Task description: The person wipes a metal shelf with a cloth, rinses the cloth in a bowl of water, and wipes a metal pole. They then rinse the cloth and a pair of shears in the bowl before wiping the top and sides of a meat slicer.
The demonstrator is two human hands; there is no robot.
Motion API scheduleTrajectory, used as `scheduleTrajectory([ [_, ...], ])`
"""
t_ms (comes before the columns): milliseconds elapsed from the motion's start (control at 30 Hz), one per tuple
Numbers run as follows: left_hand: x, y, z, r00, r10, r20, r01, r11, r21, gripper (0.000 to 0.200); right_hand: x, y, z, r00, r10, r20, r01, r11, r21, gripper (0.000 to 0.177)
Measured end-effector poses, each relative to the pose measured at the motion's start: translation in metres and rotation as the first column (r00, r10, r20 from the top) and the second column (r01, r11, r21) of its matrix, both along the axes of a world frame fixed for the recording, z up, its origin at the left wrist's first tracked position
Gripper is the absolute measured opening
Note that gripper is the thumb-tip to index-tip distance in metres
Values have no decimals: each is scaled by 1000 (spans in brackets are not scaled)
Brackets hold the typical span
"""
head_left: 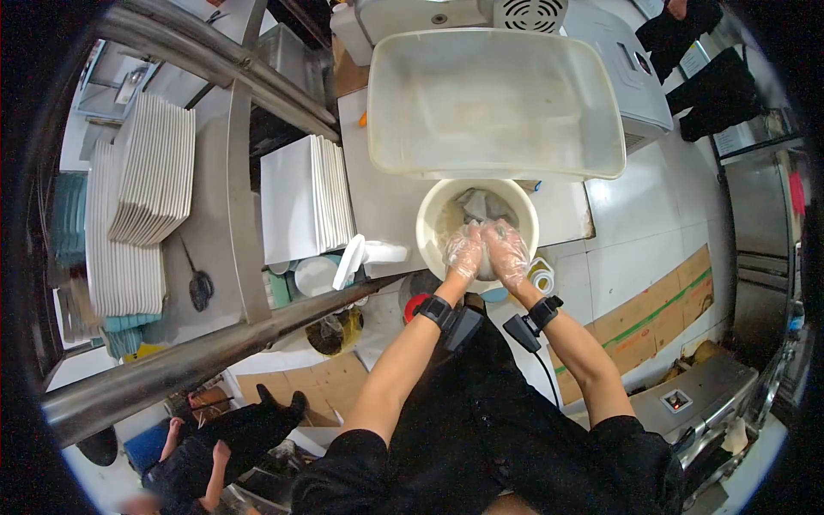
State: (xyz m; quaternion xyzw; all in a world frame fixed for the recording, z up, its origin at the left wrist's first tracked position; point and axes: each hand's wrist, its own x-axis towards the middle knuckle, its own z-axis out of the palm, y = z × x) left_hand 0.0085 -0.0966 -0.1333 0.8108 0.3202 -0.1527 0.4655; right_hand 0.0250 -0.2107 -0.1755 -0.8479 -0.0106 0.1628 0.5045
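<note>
Both hands are inside a round cream-coloured basin [427, 232], close together and in clear plastic gloves. My left hand [465, 249] is closed on a wet grey cloth [485, 206], its fingers partly hidden. Against it on the right, my right hand [505, 249] also curls round the cloth. The grey folds show beyond the fingertips, and cloudy liquid surrounds them. Each wrist carries a black strap with a small device.
A large translucent plastic tub [498, 103] stands just beyond the basin. White plates [305, 197] are stacked at left, beside a steel shelf with more plates [154, 172] and a dark ladle [200, 287]. A metal rail [215, 343] crosses lower left; a person [206, 455] is behind it.
</note>
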Motion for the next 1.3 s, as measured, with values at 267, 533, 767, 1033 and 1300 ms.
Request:
scheduleTrajectory([
  [267, -5, 5, -23, 999, 7, 50, -1, 993, -118, 72, -1, 2, -3, 968, 206, 144, -159, 946, -283, 26],
  [533, -5, 19, 18, 967, 254, 8, -243, 932, -268, 91, -8, 0, 42, 967, -41, -252, 70, 992, 108, 83],
  [767, -34, 12, 19, 872, 56, 486, 127, 933, -336, 46, -22, 4, 59, 900, -42, -435, 322, 736, 595, 105],
  [1033, -48, 13, 38, 862, 151, 483, 91, 893, -441, 64, -40, -9, 50, 979, -190, -68, 202, 932, 301, 36],
  [1300, -43, 18, 69, 867, -171, 469, 257, 959, -124, 47, -69, -6, 85, 948, -305, 89, 293, 948, 125, 44],
])
